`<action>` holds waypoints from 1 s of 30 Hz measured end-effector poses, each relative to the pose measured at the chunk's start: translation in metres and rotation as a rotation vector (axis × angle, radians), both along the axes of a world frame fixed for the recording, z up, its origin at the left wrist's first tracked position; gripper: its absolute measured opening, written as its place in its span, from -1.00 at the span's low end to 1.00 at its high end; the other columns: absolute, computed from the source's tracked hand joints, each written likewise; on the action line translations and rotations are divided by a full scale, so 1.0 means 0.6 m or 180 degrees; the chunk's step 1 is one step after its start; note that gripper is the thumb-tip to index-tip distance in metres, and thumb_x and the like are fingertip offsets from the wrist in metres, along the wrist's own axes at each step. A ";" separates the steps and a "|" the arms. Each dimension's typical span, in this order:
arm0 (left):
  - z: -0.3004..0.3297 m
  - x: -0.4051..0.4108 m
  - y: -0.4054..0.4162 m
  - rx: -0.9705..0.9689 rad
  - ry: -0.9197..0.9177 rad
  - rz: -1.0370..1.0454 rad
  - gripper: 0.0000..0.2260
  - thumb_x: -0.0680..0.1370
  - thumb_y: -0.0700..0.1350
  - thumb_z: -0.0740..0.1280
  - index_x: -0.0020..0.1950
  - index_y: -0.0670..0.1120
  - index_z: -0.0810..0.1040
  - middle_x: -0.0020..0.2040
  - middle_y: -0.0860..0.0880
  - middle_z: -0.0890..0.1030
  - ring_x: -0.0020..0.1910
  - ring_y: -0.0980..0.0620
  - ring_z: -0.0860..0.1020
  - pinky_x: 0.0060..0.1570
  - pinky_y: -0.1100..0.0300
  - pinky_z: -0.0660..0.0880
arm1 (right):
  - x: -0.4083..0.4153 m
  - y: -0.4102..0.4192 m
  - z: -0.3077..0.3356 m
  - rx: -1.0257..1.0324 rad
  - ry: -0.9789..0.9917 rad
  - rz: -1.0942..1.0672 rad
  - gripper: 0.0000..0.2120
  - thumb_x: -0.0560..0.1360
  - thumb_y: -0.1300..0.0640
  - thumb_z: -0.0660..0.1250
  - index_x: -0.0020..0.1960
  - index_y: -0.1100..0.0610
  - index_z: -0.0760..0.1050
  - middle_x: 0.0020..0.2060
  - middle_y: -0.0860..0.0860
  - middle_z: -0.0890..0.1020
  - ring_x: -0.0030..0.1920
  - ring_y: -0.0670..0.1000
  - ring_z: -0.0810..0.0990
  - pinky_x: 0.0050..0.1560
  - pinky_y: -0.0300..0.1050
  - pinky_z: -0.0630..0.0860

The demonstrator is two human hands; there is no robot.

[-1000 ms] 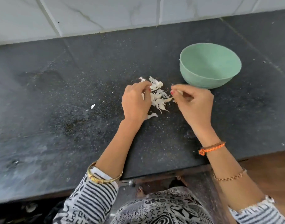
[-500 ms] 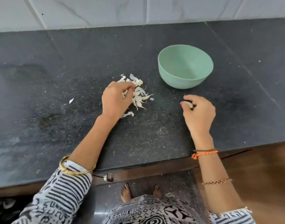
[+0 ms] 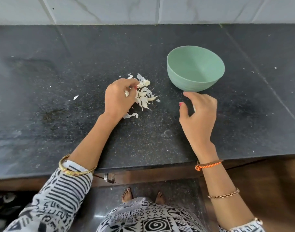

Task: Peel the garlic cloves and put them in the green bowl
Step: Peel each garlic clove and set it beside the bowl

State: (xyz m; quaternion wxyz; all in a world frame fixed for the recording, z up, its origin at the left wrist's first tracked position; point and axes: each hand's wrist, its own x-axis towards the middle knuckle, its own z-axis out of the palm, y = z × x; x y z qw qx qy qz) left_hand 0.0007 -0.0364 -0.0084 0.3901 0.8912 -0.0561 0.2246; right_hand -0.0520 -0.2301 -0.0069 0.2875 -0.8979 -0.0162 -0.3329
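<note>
A pile of white garlic cloves and skins (image 3: 145,96) lies on the black counter (image 3: 76,131), left of the green bowl (image 3: 193,84). The bowl stands upright and its visible inside looks empty. My left hand (image 3: 119,97) rests on the pile's left side, its curled fingertips pinching a clove there. My right hand (image 3: 199,111) hovers just in front of the bowl, thumb and forefinger spread. A small white garlic clove (image 3: 194,108) shows tucked under its curled fingers.
One loose skin flake (image 3: 76,97) lies left of the pile and a larger peel (image 3: 131,115) lies by my left wrist. A white tiled wall (image 3: 143,9) backs the counter. The counter's front edge runs under my forearms, with a metal latch (image 3: 109,178) below it.
My right hand has drawn away from the pile to the right with a clove and now sits in front of the bowl, thumb and forefinger spread. My left hand has stayed on the pile.
</note>
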 end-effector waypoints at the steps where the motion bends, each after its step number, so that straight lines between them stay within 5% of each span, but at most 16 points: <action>1: 0.002 -0.001 0.001 -0.0018 0.0032 0.0017 -0.85 0.49 -0.28 0.31 -0.01 -0.17 0.65 -0.11 -0.08 0.66 -0.21 0.01 0.56 -0.22 0.25 0.44 | 0.002 0.011 0.006 -0.0024 -0.0001 0.0191 -0.79 0.40 0.27 0.36 0.04 0.22 0.59 -0.11 0.06 0.66 -0.06 0.18 0.55 0.03 -0.34 0.19; 11: 0.011 -0.003 0.006 -0.0308 0.0187 0.0159 -0.84 0.51 -0.25 0.31 0.03 -0.17 0.64 -0.08 -0.07 0.66 -0.17 -0.01 0.58 -0.10 0.13 0.51 | 0.084 0.075 0.023 -0.0570 0.1114 0.1201 -0.72 0.52 0.32 0.22 0.13 0.12 0.59 -0.01 0.03 0.65 0.07 0.11 0.47 -0.03 -0.11 0.39; 18: 0.013 0.003 0.011 -0.0495 0.0262 0.0211 -0.84 0.50 -0.27 0.31 0.02 -0.15 0.64 -0.11 0.05 0.62 -0.20 0.11 0.54 -0.16 0.41 0.43 | 0.120 0.105 0.035 -0.1182 0.1480 0.1355 -0.78 0.58 0.12 0.22 0.15 0.08 0.59 0.01 0.05 0.59 0.10 0.07 0.39 -0.16 -0.20 0.25; 26: 0.015 0.003 0.011 -0.0628 0.0375 0.0275 -0.84 0.50 -0.28 0.32 0.00 -0.13 0.64 -0.11 0.08 0.61 -0.18 0.06 0.57 -0.11 0.17 0.53 | 0.150 0.115 0.038 -0.1067 0.1658 0.1297 -0.85 0.52 0.07 0.33 0.03 0.07 0.61 -0.07 0.01 0.61 0.06 0.02 0.42 -0.22 -0.16 0.29; 30: 0.014 0.012 0.016 -0.0708 0.0391 0.0300 -0.84 0.50 -0.27 0.32 0.00 -0.11 0.64 -0.13 0.07 0.62 -0.18 0.06 0.57 -0.12 0.15 0.53 | 0.152 0.125 0.044 -0.1120 0.1677 0.1343 -0.73 0.47 -0.02 0.36 0.14 0.03 0.57 -0.02 0.03 0.56 0.09 0.00 0.48 -0.16 -0.19 0.32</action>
